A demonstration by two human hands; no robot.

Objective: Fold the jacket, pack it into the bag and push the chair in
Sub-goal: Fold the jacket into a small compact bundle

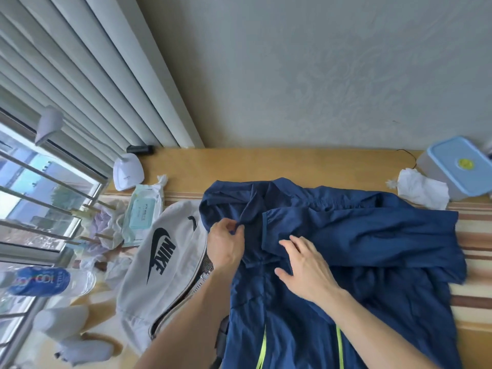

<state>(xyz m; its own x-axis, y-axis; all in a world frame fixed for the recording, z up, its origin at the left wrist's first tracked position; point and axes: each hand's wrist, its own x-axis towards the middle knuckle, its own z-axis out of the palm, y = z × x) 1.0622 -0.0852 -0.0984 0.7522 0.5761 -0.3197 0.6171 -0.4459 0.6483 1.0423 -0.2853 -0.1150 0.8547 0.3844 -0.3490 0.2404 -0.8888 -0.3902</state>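
Observation:
A navy blue jacket (372, 235) with neon yellow strips lies spread on the table, its collar end toward the wall. My left hand (226, 243) pinches a fold of the jacket near the collar. My right hand (306, 267) rests flat on the cloth at the jacket's middle, fingers spread. A light grey bag (165, 262) with a black logo lies to the left of the jacket, its zipper open along the edge nearest the jacket. No chair is in view.
The wooden table (266, 166) meets the wall at the back. A blue-lidded box (458, 166) and crumpled tissue (423, 190) sit at the right; a wet-wipes pack (142, 211), white lamp base (127, 171) and bottles (42, 280) crowd the left by the window.

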